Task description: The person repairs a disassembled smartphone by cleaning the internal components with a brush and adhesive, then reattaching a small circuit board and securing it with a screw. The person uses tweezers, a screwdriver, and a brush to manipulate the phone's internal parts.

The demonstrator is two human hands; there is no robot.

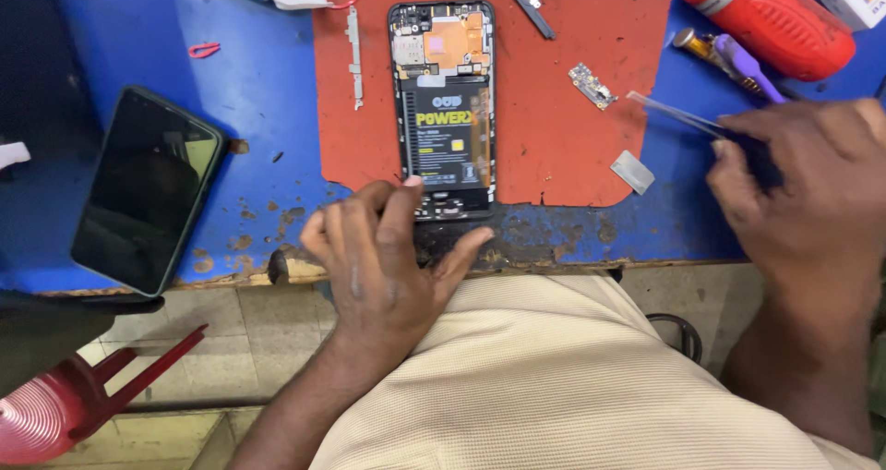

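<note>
The opened phone is steadied at its near end by left hand fingertips; tweezers are pinched in the right hand.

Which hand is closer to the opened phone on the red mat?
Left. The left hand touches the opened phone at its bottom edge; the right hand holds tweezers off to its right.

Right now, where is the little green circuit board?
In the head view, the little circuit board lies on the red mat, right of the opened phone, just beyond the tweezers in the right hand.
</note>
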